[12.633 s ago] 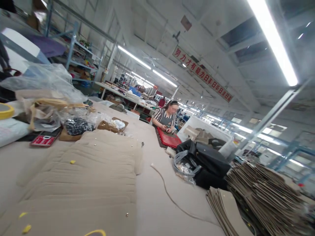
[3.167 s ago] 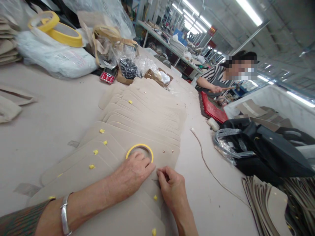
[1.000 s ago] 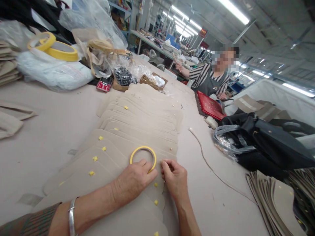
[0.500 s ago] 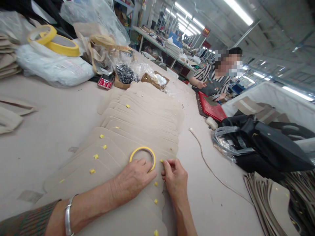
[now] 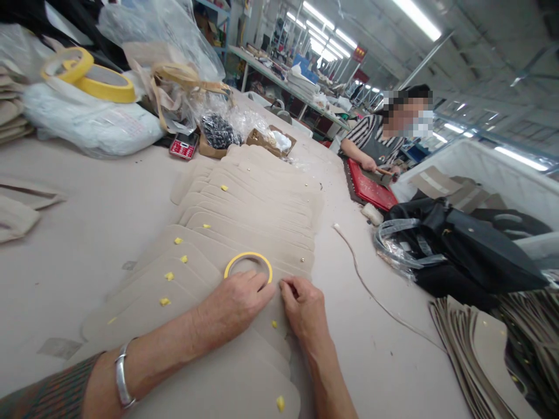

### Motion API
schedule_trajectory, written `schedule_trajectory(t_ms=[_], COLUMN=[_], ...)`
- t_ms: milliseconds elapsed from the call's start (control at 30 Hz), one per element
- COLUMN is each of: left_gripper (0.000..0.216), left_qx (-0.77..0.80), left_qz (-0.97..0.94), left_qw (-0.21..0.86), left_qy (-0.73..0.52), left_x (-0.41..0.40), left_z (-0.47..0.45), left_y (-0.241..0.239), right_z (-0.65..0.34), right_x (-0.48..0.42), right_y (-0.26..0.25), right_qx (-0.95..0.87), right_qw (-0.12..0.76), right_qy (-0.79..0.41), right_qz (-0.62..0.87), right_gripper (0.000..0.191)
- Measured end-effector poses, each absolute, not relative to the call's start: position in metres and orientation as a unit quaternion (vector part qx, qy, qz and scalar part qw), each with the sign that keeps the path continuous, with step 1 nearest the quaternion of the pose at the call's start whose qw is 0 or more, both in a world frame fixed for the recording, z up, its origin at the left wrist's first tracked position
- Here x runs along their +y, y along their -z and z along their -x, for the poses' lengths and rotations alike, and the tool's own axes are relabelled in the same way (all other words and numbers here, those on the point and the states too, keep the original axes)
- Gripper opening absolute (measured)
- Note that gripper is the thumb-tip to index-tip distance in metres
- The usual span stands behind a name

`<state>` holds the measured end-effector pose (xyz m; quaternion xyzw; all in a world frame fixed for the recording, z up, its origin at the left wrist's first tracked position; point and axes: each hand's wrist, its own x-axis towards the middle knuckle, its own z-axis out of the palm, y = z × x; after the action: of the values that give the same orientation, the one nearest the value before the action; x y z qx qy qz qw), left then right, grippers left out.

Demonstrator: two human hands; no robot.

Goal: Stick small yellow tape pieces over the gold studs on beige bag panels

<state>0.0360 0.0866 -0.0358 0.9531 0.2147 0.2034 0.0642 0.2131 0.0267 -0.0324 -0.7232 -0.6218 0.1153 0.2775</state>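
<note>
My left hand (image 5: pixel 244 302) is closed on a roll of yellow tape (image 5: pixel 228 266), which stands tilted above the beige flat pieces. Those beige pieces (image 5: pixel 257 224) lie overlapped in a long fanned row, with small yellow tape bits (image 5: pixel 169 276) and metal studs (image 5: pixel 303 260) along both sides. Thumb and forefinger of my right hand (image 5: pixel 303 305) are pinched together at the row's right edge, just right of the tape roll. What lies between those fingertips is hidden.
Yellow tape rolls (image 5: pixel 107 84) rest on a plastic-wrapped bundle at left, near a red calculator (image 5: pixel 183 146) and small boxes (image 5: pixel 266 139). To the right are a cord (image 5: pixel 358 273), a black bag (image 5: pixel 471 244) and stacked pieces (image 5: pixel 463 349). A co-worker (image 5: pixel 371 139) handles a tool over a red board.
The yellow bit at my right fingertips no longer shows, and my right hand is slightly closer to the roll. One yellow bit near the lower right is gone from sight. The co-worker's hands have lowered.
</note>
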Motion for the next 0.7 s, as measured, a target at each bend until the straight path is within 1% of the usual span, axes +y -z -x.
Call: schedule_trajectory(t_ms=[67,133,200,267,333,400,567,633,700], left_gripper=[0.020,0.021,0.023,0.030,0.037,0.038,0.026,0.019,0.017], left_qx=[0.218,0.215,0.202,0.181,0.165,0.163,0.160,0.155,0.159], left_qz=[-0.948,-0.943,-0.934,-0.925,-0.917,-0.917,-0.921,-0.924,-0.929], left_qw=[0.068,0.091,0.125,0.151,0.164,0.168,0.197,0.205,0.205], left_qy=[-0.220,-0.238,-0.266,-0.299,-0.323,-0.322,-0.294,-0.283,-0.266], left_x=[0.091,0.093,0.094,0.093,0.091,0.088,0.081,0.079,0.077], left_z=[-0.034,-0.031,-0.029,-0.028,-0.028,-0.030,-0.034,-0.034,-0.033], left_y=[0.031,0.027,0.026,0.026,0.027,0.027,0.024,0.024,0.024], right_z=[-0.219,-0.222,-0.220,-0.215,-0.208,-0.201,-0.196,-0.196,-0.194], right_x=[0.023,0.018,0.012,0.006,0.003,0.001,-0.002,-0.004,-0.006], right_y=[0.028,0.024,0.022,0.018,0.014,0.010,0.012,0.016,0.018], right_qx=[-0.619,-0.584,-0.543,-0.547,-0.595,-0.644,-0.702,-0.708,-0.707], right_qw=[0.288,0.335,0.399,0.440,0.451,0.442,0.404,0.400,0.405], right_qy=[-0.177,-0.218,-0.234,-0.232,-0.209,-0.172,-0.068,-0.013,0.037], right_qz=[0.709,0.707,0.701,0.673,0.631,0.601,0.583,0.582,0.578], right_gripper=[0.020,0.020,0.023,0.022,0.021,0.021,0.019,0.019,0.019])
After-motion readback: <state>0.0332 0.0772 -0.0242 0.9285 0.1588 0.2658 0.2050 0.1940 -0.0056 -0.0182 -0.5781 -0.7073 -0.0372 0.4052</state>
